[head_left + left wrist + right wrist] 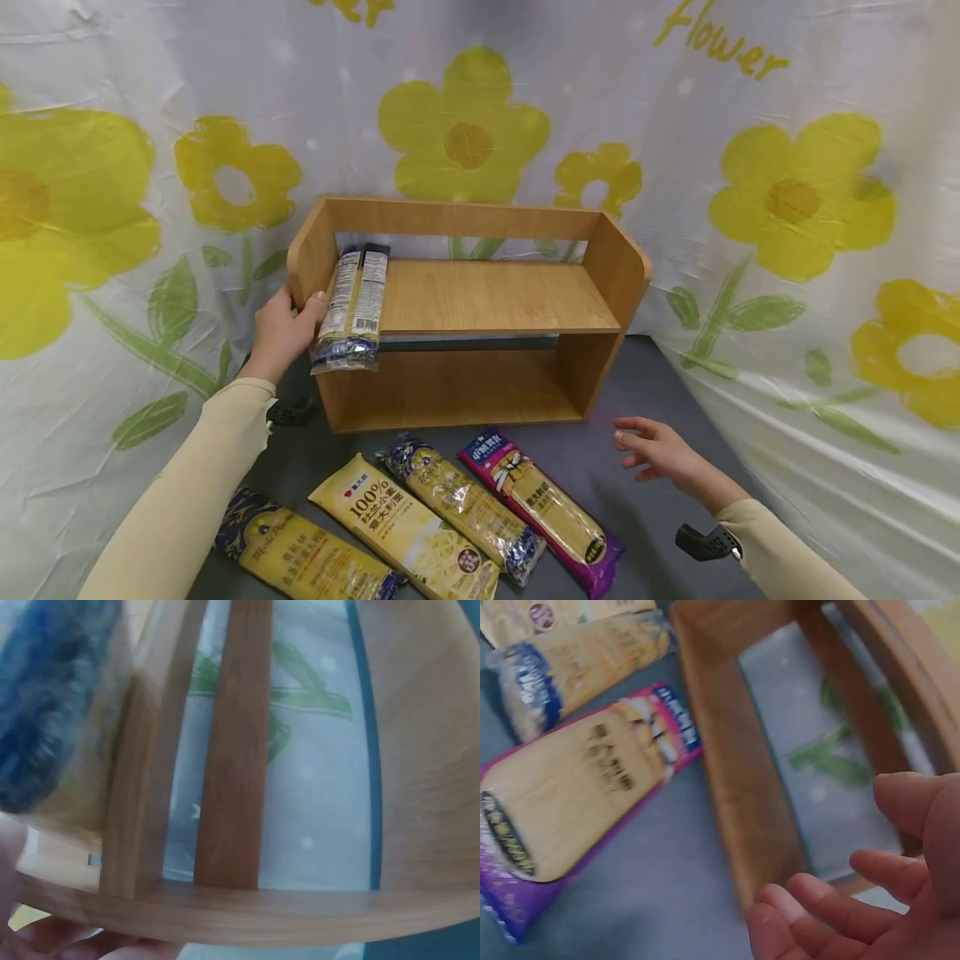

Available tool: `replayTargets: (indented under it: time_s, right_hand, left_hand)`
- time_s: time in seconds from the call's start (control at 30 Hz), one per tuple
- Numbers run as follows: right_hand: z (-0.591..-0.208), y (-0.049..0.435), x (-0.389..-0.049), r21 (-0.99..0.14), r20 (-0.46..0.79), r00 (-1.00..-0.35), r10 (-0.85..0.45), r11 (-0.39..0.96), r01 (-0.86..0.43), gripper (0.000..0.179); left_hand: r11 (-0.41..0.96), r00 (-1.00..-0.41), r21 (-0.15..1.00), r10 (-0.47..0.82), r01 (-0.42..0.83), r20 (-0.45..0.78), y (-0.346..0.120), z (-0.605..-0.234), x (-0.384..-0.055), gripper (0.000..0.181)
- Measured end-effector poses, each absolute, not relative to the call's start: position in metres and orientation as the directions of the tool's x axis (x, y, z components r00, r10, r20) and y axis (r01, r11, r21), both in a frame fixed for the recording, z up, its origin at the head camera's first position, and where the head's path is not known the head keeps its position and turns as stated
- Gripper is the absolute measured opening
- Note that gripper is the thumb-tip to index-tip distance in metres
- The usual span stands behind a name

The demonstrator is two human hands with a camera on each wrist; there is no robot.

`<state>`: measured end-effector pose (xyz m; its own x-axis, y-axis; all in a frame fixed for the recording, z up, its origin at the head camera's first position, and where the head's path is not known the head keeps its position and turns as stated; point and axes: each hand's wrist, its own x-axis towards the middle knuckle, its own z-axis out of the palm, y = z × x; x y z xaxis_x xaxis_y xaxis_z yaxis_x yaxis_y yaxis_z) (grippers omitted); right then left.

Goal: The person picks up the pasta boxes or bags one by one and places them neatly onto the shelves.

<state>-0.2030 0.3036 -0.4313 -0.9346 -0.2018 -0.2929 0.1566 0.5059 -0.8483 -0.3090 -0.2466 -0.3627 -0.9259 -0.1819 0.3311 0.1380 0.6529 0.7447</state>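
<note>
My left hand grips the left side panel of a two-tier wooden shelf, fingers outside and thumb over its front edge. Right beside the thumb, a pasta packet lies on the upper tier, label and barcode up, its blue crinkled end overhanging the front. In the left wrist view the fingers show beyond the panel, and the packet's blue end is blurred. My right hand hovers right of the shelf, holding nothing, fingers loosely bent. Nearest to it is a purple-and-pink pasta packet on the table.
Left of the purple packet, the dark table bears a clear-and-blue pasta packet, a yellow pasta packet and another blue-ended packet. Behind the shelf hangs a white curtain with yellow flowers.
</note>
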Motion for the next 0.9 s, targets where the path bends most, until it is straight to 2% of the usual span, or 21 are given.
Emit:
replayTargets:
  time_s: [0.17, 0.5, 0.8, 0.9]
  right_hand:
    - [-0.462, 0.296, -0.204, -0.836, -0.308, -0.928, -0.208, 0.524, 0.160, 0.057]
    - [-0.516, 0.279, -0.207, -0.828, -0.304, -0.877, -0.372, 0.559, 0.049, 0.061]
    - [-0.543, 0.273, -0.198, -0.888, -0.202, -0.815, -0.543, 0.453, -0.081, 0.068]
    - [-0.546, 0.270, -0.195, -0.880, -0.199, -0.791, -0.579, 0.460, -0.115, 0.071]
  left_hand:
    - [0.669, -0.912, 0.730, -0.201, 0.139, 0.358, -0.247, -0.356, -0.306, 0.055]
    - [0.681, -0.925, 0.723, -0.190, 0.118, 0.330, -0.242, -0.353, -0.304, 0.054]
    - [0.681, -0.918, 0.721, -0.192, 0.129, 0.346, -0.241, -0.358, -0.306, 0.052]
    - [0.684, -0.913, 0.719, -0.202, 0.128, 0.355, -0.240, -0.361, -0.306, 0.051]
